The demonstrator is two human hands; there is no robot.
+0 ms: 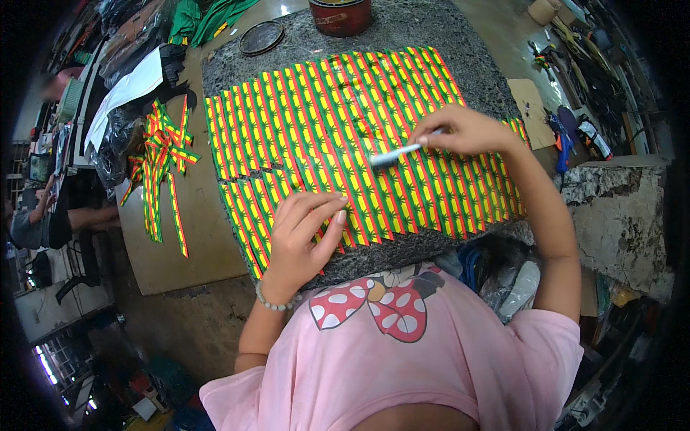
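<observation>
Red, yellow and green striped sheet (345, 136) with dark leaf motifs covers a speckled grey tabletop (424, 29); matching cut strips (162, 169) lie on tan board (194, 244); white-handled brush (395, 156)

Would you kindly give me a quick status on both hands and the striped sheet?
Right hand gripping brush, bristles on striped sheet. Left hand flat on sheet's near edge. Red tin beyond the sheet, apart from it.

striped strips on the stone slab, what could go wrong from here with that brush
The brush in the right hand might drag the loose striped strips out of line; one already sits askew near the left hand. The left hand's fingers rest on the strips and could pick up whatever is being brushed on. The front row overhangs the stone slab edge and may slip off.
</observation>
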